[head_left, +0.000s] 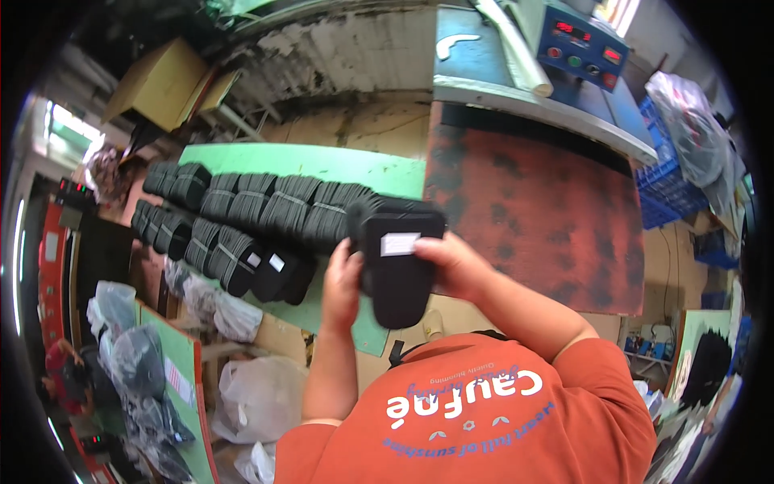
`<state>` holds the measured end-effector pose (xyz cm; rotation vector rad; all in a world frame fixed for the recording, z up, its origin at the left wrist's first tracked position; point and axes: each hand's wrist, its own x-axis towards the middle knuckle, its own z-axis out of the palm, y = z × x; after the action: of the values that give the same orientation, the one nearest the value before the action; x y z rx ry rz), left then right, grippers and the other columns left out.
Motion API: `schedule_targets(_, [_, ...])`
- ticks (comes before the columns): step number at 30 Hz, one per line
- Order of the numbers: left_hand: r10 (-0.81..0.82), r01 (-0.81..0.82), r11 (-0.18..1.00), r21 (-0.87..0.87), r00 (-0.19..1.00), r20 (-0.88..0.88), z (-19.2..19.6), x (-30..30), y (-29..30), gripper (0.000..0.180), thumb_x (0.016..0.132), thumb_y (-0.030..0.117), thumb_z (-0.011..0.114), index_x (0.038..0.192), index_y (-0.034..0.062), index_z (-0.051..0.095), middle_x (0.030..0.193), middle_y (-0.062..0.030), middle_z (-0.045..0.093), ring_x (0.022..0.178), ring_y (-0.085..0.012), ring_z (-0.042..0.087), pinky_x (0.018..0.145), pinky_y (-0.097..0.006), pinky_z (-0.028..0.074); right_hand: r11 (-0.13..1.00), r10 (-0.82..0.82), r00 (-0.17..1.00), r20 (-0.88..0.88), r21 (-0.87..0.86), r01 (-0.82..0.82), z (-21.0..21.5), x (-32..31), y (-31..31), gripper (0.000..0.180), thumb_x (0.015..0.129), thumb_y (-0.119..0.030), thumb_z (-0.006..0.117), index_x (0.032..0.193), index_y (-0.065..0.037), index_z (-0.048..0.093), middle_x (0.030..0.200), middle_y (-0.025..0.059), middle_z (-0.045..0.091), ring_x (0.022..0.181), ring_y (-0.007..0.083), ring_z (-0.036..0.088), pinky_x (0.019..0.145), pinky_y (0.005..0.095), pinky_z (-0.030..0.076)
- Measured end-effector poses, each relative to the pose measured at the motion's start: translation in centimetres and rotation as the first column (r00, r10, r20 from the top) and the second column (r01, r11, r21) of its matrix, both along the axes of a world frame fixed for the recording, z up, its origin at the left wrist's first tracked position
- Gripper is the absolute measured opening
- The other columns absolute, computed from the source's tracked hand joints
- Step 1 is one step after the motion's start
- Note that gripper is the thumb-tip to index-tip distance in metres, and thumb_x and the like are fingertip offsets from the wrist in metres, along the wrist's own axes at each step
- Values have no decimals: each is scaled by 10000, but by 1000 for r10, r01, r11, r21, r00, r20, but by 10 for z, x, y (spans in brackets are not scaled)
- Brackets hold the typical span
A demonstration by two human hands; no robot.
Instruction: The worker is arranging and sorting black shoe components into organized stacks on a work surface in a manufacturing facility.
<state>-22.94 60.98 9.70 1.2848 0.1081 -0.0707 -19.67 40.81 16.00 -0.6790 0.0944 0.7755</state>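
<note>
A stack of black insoles point(397, 266) is held up in front of the chest, above the near edge of the green bench point(322, 165). A small white label point(399, 243) sits on its top face. The left hand point(343, 282) clasps the stack's left side and the right hand point(451, 262) wraps its upper right edge, thumb beside the label.

As a judgement, the work looks well along: many bundles of black insoles point(242, 214), each tied with a pale band, already lie in rows on the bench, two of the nearest with white labels, while the stack in hand is not yet laid among them. Whether it is banded cannot be told.

The insoles look matte, soft and foam-like, flat with rounded ends. The bench top is smooth and painted. To the right lies a worn red-brown mat point(540, 218), mottled dark, then a blue metal machine point(580, 48) with round buttons. Crumpled clear plastic bags point(234, 315) lie lower left.
</note>
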Motion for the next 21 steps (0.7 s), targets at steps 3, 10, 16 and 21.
schedule_targets(3, [-191, 174, 967, -186, 978, -79, -48, 54, -65, 395, 931, 292, 441, 1183, -11, 474, 1116, -77, 552, 1008, -130, 533, 857, -278, 441, 972, -189, 981, 52, -131, 194, -15, 17, -59, 542, 766, -240, 646, 1235, -104, 409, 1134, 91, 535, 1041, 218, 532, 845, 391, 477])
schedule_targets(10, [-285, 294, 948, 125, 955, -86, -50, 103, -108, 466, 955, 383, 385, 1101, -27, 551, 980, -57, 607, 883, -126, 563, 780, -249, 454, 748, -505, 833, 227, -367, 553, -78, 32, -105, 450, 851, -221, 599, 1212, -24, 416, 1125, 106, 542, 1017, 209, 539, 873, 347, 447])
schedule_targets(16, [-436, 344, 830, 439, 891, 128, 29, 87, -141, 382, 957, 244, 422, 1219, -33, 451, 1098, -70, 553, 988, -133, 514, 855, -263, 415, 715, -681, 711, 176, -48, 697, -36, 22, -73, 312, 950, -204, 424, 1231, -79, 371, 1109, 79, 516, 1048, 171, 493, 922, 305, 401])
schedule_targets(21, [-433, 178, 829, 530, 804, 407, 52, 67, -204, 598, 784, 21, 609, 1309, -52, 331, 1184, -175, 497, 1082, -256, 508, 933, -328, 394, 541, -797, 499, 341, 35, 840, -20, -7, -124, 440, 905, -102, 469, 1310, -50, 307, 1182, 79, 492, 1114, 159, 463, 958, 307, 373])
